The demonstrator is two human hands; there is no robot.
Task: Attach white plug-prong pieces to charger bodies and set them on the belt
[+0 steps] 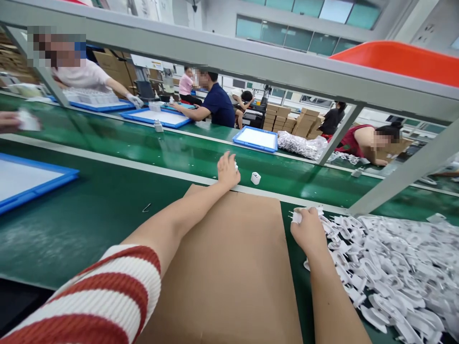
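My left hand (228, 172) reaches out over the green conveyor belt, fingers curled round a small white plastic piece (235, 166) that they mostly hide. Just right of it, a white charger housing (256, 178) stands alone on the belt. Lower right, my right hand (309, 228) pinches a white plug part (297, 217) with thin metal prongs pointing left. That hand is at the left edge of a large heap of loose white plastic parts (387, 267). Between my forearms lies a flat brown cardboard sheet (233, 258).
A grey frame post (405, 162) rises at right, under a shelf beam with an orange-red bin (398, 59). A blue-rimmed tray (39, 174) lies at left. Co-workers sit across the belt beside more trays (255, 138); another person's hand (9, 122) holds a blurred white item at far left.
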